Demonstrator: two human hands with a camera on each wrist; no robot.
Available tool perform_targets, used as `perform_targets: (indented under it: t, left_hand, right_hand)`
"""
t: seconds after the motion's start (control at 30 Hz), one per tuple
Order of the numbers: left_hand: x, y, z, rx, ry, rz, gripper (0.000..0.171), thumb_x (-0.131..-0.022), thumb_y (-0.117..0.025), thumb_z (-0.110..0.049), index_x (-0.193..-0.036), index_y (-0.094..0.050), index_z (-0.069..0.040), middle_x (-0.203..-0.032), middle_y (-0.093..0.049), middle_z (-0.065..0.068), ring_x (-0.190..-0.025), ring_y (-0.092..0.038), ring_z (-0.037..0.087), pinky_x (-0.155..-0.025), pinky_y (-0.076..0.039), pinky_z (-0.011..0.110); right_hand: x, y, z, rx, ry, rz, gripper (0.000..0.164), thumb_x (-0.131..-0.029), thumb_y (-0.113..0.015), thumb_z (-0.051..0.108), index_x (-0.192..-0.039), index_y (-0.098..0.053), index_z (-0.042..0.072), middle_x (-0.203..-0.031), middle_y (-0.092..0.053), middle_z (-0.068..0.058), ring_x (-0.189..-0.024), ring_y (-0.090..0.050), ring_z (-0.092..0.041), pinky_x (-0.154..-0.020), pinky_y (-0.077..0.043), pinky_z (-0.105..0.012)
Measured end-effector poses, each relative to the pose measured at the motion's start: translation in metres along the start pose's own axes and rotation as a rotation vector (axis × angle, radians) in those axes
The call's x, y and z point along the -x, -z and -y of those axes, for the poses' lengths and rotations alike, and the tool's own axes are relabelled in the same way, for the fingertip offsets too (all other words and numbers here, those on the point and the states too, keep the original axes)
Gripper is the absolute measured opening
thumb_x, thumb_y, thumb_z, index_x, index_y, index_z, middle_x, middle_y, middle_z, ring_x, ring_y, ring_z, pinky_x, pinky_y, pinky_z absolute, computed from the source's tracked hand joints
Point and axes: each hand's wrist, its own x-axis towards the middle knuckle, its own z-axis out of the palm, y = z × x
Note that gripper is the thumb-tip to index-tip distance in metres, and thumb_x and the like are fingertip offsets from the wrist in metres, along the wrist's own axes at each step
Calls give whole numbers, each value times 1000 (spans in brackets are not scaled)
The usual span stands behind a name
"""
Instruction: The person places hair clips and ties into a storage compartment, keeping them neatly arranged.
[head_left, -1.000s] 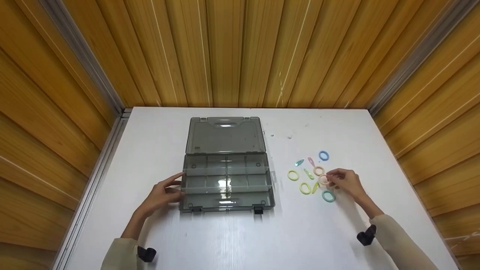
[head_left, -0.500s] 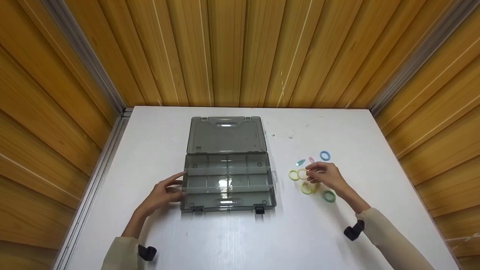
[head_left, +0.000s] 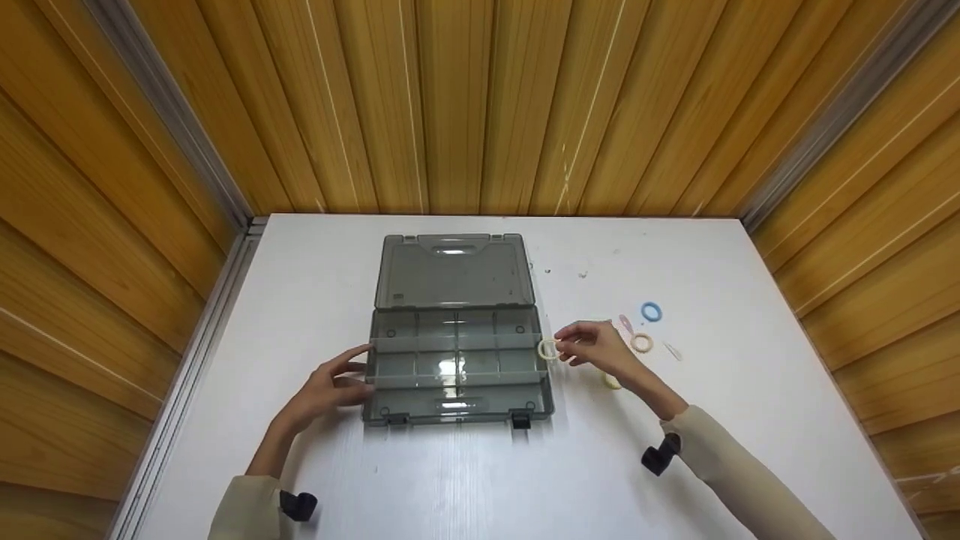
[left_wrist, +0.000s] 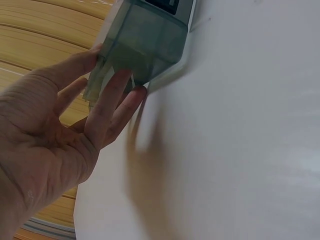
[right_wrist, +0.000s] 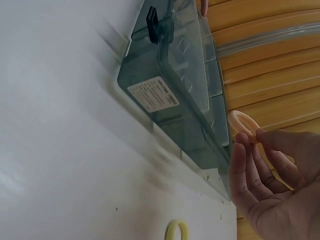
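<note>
A peach hair tie [head_left: 541,351] is pinched between the thumb and fingertips of my right hand [head_left: 596,349], just at the right edge of an open grey see-through divider box [head_left: 454,405]. The right wrist view shows that hair tie [right_wrist: 234,120] held up beside the box's end. My left hand [head_left: 321,388] rests its fingertips against the box's left side; in the left wrist view its fingers are nearly straight on the box [left_wrist: 150,45]. No items show in the box's compartments.
A blue hair tie [head_left: 644,312], another peach one [head_left: 634,343], a pink hair clip [head_left: 625,324] and a small pale clip [head_left: 673,350] lie right of the box. A yellow hair tie [head_left: 613,382] is partly behind my right hand. The lid [head_left: 454,274] lies folded back.
My right hand has picked up the peach hair tie from the group on the table and carried it left to the box's edge. The left hand has stayed on the box.
</note>
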Motion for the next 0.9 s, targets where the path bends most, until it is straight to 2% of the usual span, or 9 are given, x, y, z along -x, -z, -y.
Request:
perform_targets:
  t: [0.17,0.4,0.53,0.63,0.77,0.9]
  left_hand:
    - [0,0,0,6,-2,5,77,-95,-72,-13,-161,-31,-12,-150,-39,37,-125,-61,46,-96,-59,43]
    - [-1,1,1,14,2,4,79,-95,-74,-15,-161,-31,-12,-151,-39,37,-125,-61,44,-96,-59,44]
    - [-1,1,1,16,3,2,79,-95,-74,-15,-161,-30,-11,-151,-39,36,-124,-61,44,-96,-59,44]
    - [-1,0,1,15,17,-9,80,-94,-74,-15,-161,-31,-12,-151,-39,36,-123,-63,41,-96,-59,45]
    - [-2,-1,2,15,38,-19,80,-94,-75,-16,-161,-31,-14,-151,-39,35,-121,-64,37,-97,-59,45]
    - [-2,-1,2,17,35,-20,80,-94,-74,-15,-161,-31,-13,-151,-39,36,-121,-64,36,-97,-59,46]
  right_hand:
    - [-9,-20,7,-16,-5,30,29,-95,-72,9,-115,-68,-12,-103,-74,-28,-81,-75,-13,-71,-62,-25]
    - [-21,-44,16,0,6,61,28,-94,-74,11,-114,-70,-8,-98,-76,-18,-83,-76,-20,-73,-63,-30]
    - [-30,-57,22,-9,12,73,27,-94,-74,11,-114,-70,-8,-102,-75,-22,-86,-76,-22,-80,-64,-38]
    - [-36,-68,27,-19,17,82,27,-94,-74,11,-114,-71,-7,-103,-75,-21,-84,-76,-17,-82,-64,-40]
    - [-46,-85,32,-34,44,106,26,-93,-74,9,-112,-70,-9,-100,-76,-20,-78,-73,-8,-77,-64,-33]
    - [-56,-103,36,-75,58,136,25,-91,-74,4,-109,-70,-12,-99,-75,-23,-74,-71,-8,-75,-64,-33]
